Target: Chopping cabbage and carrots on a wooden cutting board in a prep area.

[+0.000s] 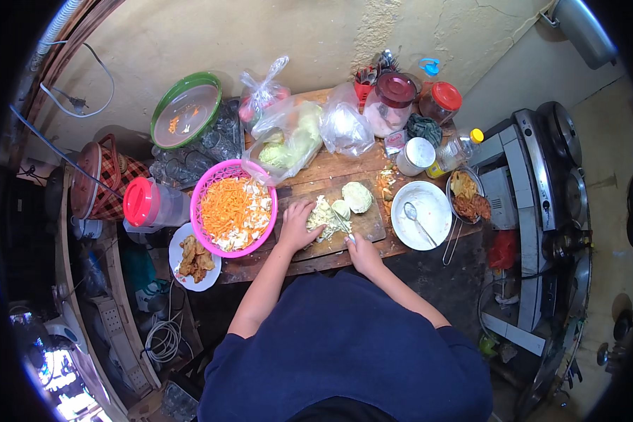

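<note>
My right hand (365,254) is closed on the handle of a knife (343,222), whose blade lies among the cabbage on a wooden cutting board (372,229). At the left of the shredded cabbage (323,216) rests my left hand (297,228), its fingers over the near edge of the heap; whether it grips any is unclear. A small cut piece of cabbage (341,209) touches the blade's far end, and a larger cabbage piece (357,197) sits behind it. Left of the board, a pink plastic basket (194,211) holds shredded carrot (224,203) and cut cabbage.
A white bowl (401,232) with a spoon (419,224) stands right of the board, beside a strainer of fried food (467,198). Behind are plastic bags (298,140), jars (390,103) and a bottle (453,153). A plate of fried food (211,282) sits at the table's left edge.
</note>
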### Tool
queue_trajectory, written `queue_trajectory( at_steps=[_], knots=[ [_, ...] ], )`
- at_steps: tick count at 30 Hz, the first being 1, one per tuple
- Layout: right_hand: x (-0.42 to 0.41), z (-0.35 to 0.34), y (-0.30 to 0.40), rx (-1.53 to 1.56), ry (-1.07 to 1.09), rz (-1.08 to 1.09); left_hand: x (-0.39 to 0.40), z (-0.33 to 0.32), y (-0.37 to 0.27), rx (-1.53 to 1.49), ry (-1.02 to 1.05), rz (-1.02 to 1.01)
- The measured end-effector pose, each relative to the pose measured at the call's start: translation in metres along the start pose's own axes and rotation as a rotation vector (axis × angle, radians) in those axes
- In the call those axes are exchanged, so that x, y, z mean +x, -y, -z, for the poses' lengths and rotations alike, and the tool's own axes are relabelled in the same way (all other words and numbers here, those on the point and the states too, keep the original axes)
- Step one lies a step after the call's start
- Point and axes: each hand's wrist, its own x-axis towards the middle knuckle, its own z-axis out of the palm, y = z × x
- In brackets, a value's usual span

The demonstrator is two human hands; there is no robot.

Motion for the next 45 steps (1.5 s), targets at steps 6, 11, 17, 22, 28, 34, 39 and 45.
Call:
queue_trajectory(
  at_steps=[6, 11, 17, 22, 28, 34, 39, 45],
  knots=[
    [0.003, -0.008, -0.004, 0.011, 0.016, 0.014, -0.011, -0.014, 0.001, -0.005, -0.051, 0.009],
    [-0.001, -0.003, -0.003, -0.092, 0.112, -0.021, -0.001, -0.004, -0.013, -0.017, -0.046, 0.087],
    [-0.006, 0.001, 0.003, -0.017, 0.004, 0.0, 0.005, 0.0, -0.005, 0.053, 0.113, 0.031],
    [-0.005, 0.006, 0.014, 0.026, -0.017, -0.047, 0.013, 0.0, -0.01, 0.049, 0.094, 0.009],
    [-0.008, 0.004, 0.01, 0.064, -0.001, -0.021, 0.013, 0.001, -0.011, 0.116, 0.183, -0.026],
    [-0.009, -0.006, 0.0, 0.004, 0.094, -0.053, -0.001, -0.011, -0.015, 0.189, 0.023, -0.008],
    [0.0, -0.021, -0.005, -0.039, 0.091, -0.051, -0.002, -0.019, -0.016, 0.174, -0.071, -0.014],
    [0.005, -0.016, 0.0, -0.118, 0.07, -0.074, -0.003, -0.015, -0.018, 0.192, -0.073, -0.023]
  ],
)
